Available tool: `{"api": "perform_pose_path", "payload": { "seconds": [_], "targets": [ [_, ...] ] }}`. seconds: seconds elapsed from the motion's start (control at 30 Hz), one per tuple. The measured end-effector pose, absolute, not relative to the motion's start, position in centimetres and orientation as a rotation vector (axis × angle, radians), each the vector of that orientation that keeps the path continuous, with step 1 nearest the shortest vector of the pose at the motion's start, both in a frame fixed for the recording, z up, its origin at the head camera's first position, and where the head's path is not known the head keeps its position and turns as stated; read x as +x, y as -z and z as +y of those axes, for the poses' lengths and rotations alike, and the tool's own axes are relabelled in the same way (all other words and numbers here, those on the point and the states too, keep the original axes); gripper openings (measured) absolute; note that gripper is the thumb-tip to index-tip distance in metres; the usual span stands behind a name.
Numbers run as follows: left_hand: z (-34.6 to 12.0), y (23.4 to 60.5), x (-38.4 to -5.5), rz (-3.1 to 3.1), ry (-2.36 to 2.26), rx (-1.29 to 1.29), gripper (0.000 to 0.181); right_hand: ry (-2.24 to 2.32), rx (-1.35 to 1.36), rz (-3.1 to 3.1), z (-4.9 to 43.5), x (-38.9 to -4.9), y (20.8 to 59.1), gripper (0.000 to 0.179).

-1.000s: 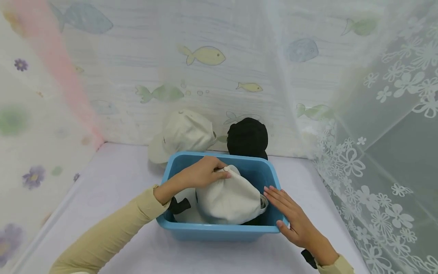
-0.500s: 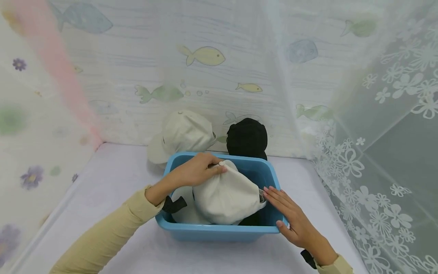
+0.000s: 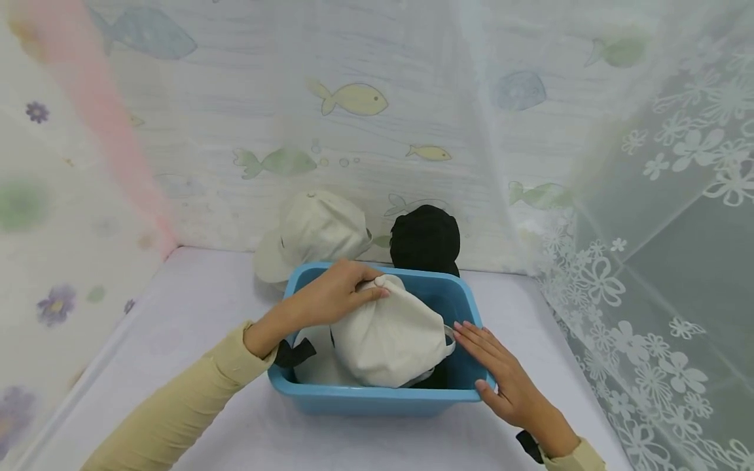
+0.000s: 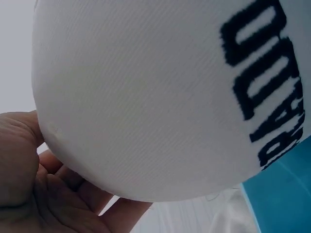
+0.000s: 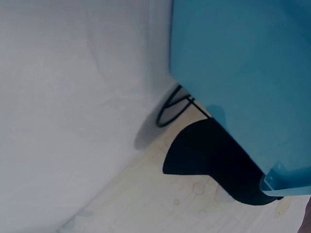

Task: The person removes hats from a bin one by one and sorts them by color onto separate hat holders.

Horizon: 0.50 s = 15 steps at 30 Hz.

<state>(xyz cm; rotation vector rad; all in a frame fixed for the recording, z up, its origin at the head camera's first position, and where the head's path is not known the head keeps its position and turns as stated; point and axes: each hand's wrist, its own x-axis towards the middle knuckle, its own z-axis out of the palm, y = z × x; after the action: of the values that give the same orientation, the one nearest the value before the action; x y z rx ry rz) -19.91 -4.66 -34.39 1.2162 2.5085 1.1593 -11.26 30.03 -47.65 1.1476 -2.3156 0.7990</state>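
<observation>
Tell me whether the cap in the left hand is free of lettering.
No, the left wrist view shows dark letters on the white cap the left hand holds.

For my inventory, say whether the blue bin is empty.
Not empty: the head view shows, within the bin, something black and part of the white cap the left hand pinches. How full, I cannot tell.

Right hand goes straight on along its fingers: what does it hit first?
Likely the white fabric cap at the blue plastic tub's mouth, by its back strap, just ahead of the right hand; depth is unclear, so it may pass over.
</observation>
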Motion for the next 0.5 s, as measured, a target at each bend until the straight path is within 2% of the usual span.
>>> {"api": "perform_pose_path", "payload": {
  "seconds": [0.13,0.37,0.5],
  "targets": [
    [-4.9,34.6,-19.8,2.519,-1.159,1.265,0.025,-0.805,1.141,-2.314,30.0,-11.3,47.7,0.065],
    [-5.6,34.0,-19.6,2.534,-1.149,1.342,0.014,-0.813,1.127,-2.319,30.0,-11.1,47.9,0.064],
    [-6.0,33.2,-19.6,2.516,-1.181,1.438,0.022,-0.819,1.120,-2.320,30.0,-11.1,47.9,0.064]
  ]
}}
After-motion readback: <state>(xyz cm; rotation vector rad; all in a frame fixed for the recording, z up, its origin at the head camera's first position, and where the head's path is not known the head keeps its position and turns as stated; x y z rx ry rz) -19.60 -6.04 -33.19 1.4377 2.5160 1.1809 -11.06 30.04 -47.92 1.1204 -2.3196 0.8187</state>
